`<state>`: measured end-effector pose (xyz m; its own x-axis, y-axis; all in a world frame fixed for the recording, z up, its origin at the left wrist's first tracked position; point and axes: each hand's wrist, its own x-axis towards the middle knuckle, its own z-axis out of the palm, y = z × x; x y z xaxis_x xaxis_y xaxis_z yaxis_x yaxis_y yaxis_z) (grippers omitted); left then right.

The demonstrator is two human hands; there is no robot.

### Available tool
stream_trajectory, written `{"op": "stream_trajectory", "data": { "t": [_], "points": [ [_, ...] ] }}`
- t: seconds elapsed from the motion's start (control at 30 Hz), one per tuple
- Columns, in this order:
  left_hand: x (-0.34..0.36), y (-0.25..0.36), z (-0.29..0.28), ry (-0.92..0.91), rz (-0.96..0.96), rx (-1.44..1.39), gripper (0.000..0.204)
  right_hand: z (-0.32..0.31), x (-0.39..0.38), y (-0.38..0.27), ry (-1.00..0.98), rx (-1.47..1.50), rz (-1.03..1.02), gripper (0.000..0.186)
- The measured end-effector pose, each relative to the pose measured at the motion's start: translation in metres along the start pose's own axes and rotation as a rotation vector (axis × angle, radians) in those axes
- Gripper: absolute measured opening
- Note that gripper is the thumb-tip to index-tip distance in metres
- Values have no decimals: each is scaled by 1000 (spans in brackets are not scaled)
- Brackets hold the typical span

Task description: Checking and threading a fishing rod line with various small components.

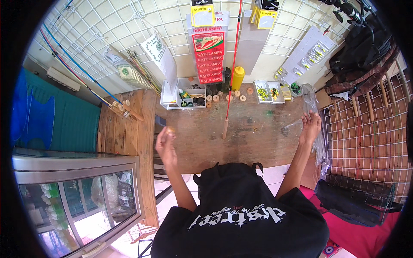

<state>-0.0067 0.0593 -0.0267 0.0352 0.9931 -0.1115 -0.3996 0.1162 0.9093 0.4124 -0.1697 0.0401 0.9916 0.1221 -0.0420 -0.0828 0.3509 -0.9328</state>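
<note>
Behind the table (258, 144): one grid (167, 21), white wire, hung with packs. The table itself: brown wood, worn top. At the table's left, toward the near side: one cabinet (77, 162), metal frame, glass panes. At the table's middle: one rod (235, 51), red, tan grip toward the near edge, shaft rising past the back. Along the table's right end: plastic (318, 150), clear, crumpled. At the table's back left: one tray (189, 105), white, holding small bottles. At the table's back middle: one bottle (238, 78), yellow, upright. Above the table's left end: left hand (166, 148), thumb and fingers closed narrowly on a small piece. Above the table's right end, near the plastic: right hand (310, 127), fingers loosely bent; whether they grip anything cannot be told. Along the table's back: several spools (243, 98), tan, round. Above the table's left end, at the left fingertips: one piece (171, 129), tan, blurred.
</note>
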Motion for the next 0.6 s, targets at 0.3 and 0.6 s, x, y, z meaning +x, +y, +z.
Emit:
{"op": "stream_trajectory", "data": {
  "t": [0.3,0.6],
  "points": [
    [-6,3,20,0,-19,-85,36,-26,17,44,-216,613,244,10],
    [-42,-9,96,-521,-130,6,39,97,-121,-1,-899,-455,428,20]
  ]
}}
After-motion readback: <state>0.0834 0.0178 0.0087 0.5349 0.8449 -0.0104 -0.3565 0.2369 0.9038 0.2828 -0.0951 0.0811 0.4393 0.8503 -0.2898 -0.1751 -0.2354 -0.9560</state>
